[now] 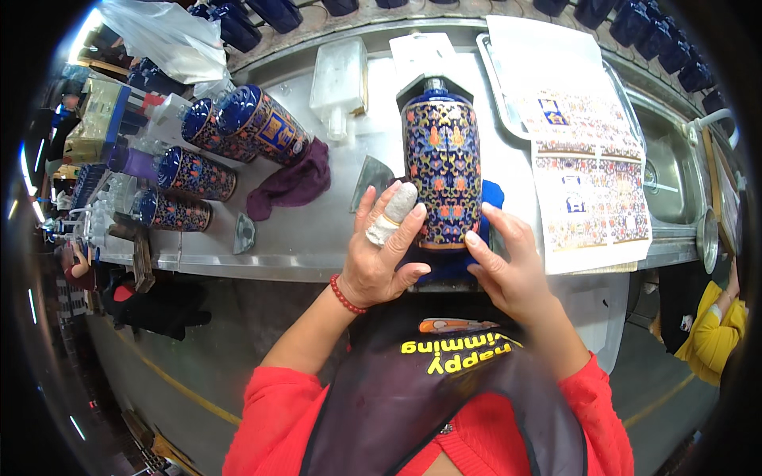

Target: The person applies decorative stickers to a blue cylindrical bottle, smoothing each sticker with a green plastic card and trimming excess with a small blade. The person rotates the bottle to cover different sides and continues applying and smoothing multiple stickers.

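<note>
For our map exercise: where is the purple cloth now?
In the head view, the purple cloth lies on the metal table, left of the left hand, beside a patterned bottle.

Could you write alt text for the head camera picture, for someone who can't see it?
A person's left hand, one finger wrapped, and right hand are at either side of the near end of a dark blue patterned bottle over a metal bench. Similar bottles and a purple cloth are left; printed sheets lie right.
</note>
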Tool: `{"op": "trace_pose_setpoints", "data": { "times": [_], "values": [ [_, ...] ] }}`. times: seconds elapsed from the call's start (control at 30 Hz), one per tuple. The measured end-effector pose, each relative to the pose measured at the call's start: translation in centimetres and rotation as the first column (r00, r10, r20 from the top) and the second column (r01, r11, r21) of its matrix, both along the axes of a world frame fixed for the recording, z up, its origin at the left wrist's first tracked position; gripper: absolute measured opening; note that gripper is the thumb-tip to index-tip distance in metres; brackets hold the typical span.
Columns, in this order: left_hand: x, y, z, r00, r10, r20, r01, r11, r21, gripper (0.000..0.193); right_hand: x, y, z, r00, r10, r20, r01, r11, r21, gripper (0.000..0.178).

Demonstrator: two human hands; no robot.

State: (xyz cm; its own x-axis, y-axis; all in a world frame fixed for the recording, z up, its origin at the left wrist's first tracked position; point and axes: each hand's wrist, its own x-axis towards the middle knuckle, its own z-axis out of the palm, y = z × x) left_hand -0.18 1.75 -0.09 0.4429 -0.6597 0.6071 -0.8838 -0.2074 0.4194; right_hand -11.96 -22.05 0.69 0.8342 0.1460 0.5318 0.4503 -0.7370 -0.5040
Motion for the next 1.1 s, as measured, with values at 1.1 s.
{"op": "trace_pose_setpoints", "data": {
  "times": [1.1],
  "values": [
    [7.0, -4.5, 3.2, 1.000, 0.011, -0.025, -0.012, 1.000, -0.014, 0.083, 8.4, -2.4, 5.5, 0.993, -0.119, 0.001, 0.118, 0.987, -0.106, 0.062]
  ]
}}
